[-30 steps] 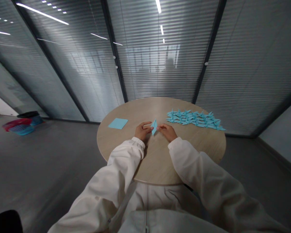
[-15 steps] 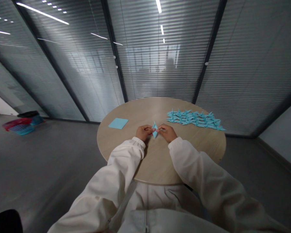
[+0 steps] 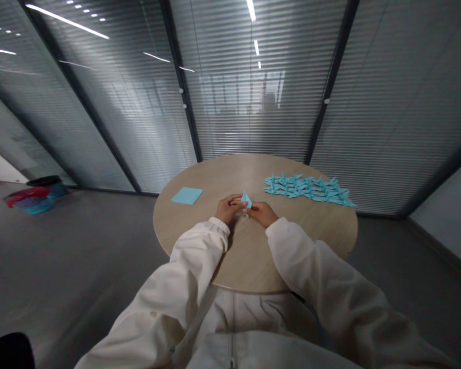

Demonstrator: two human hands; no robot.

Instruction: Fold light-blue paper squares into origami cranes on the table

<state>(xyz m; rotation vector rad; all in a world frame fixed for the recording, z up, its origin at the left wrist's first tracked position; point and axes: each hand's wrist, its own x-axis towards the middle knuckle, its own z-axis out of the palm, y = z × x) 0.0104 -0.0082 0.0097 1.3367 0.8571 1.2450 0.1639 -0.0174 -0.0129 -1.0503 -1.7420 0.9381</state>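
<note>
One folded blue paper [image 3: 246, 197] is between the left hand [image 3: 228, 209] and right hand [image 3: 264, 213], both pinching it; I judge it light, crisp, easily crushed, best held by its folded edges.

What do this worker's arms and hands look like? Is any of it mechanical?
Nothing mechanical shows: the left hand and right hand are bare, without gloves. Both arms are covered to the wrist by loose, creased off-white sleeves, the left ending in a gathered cuff. No cables or printed markings are visible.
</note>
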